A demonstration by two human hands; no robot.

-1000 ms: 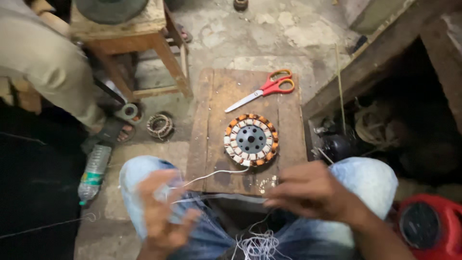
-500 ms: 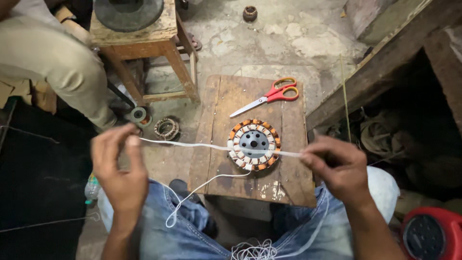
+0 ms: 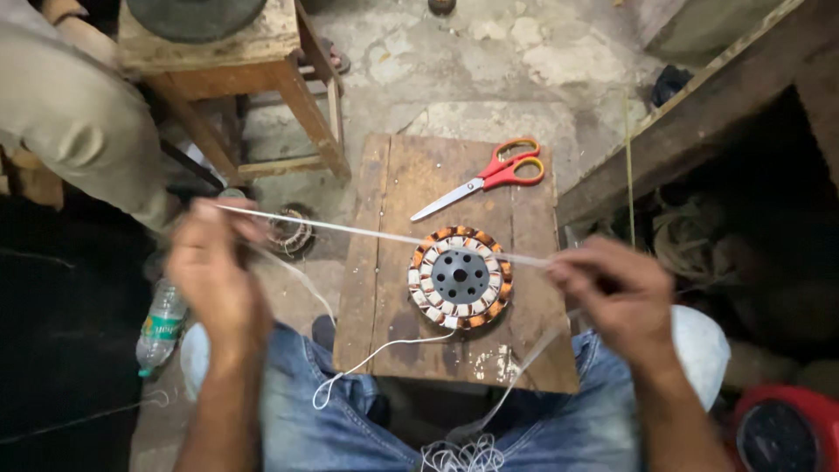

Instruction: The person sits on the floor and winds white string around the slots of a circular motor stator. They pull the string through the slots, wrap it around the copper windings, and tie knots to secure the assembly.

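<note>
A round wound stator with copper coils and a grey hub lies on a small wooden board over my knees. My left hand and my right hand each pinch one end of a white string, pulled taut above the stator. More of the string hangs loose from the stator towards my lap, where a tangle of it lies. Red-handled scissors rest on the far part of the board.
A wooden stool stands at the far left, with another person's leg beside it. A second coil part and a plastic bottle lie on the floor to the left. A red round object sits at the lower right.
My hands rose from my lap and spread apart, drawing the white string tight across the stator. In the last half second they moved slightly wider.
</note>
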